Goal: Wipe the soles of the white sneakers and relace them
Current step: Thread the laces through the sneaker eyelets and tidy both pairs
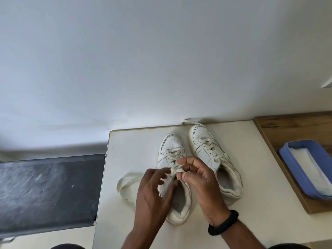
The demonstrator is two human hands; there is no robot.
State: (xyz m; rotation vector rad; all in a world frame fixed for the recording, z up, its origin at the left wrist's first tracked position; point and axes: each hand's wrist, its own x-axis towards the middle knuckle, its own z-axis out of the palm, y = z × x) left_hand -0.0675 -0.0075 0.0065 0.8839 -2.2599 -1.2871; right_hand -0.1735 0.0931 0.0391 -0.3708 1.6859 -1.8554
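Two white leather low-top sneakers stand side by side on a cream-white desk (136, 150) in the lower middle of the frame, toes pointing toward the pale wall at the top. The left-hand sneaker (172, 150) sits under both hands; its cream flat lace (177, 170) is threaded through the lower eyelets, and a long loose run of it loops out across the desk to the lower left. The left hand (154, 191) comes in from the bottom edge, its grip closed with thumb and fingertips pinched on the lace just above the shoe's tongue. The right hand (199, 178), with a black band (223, 222) round its wrist, has its grip closed too, curled fingers pinching the same lace close beside the left hand's fingertips. The right-hand sneaker (213, 157) stands just beside the first, angled slightly to the right, its lace crossed up the eyelets with one end trailing past its toe toward the desk's far edge. At the right edge of the frame, a blue rectangular plastic tray (294, 164) holding a white folded cloth (312, 168) rests on a brown wooden surface (291, 128), well apart from the shoes
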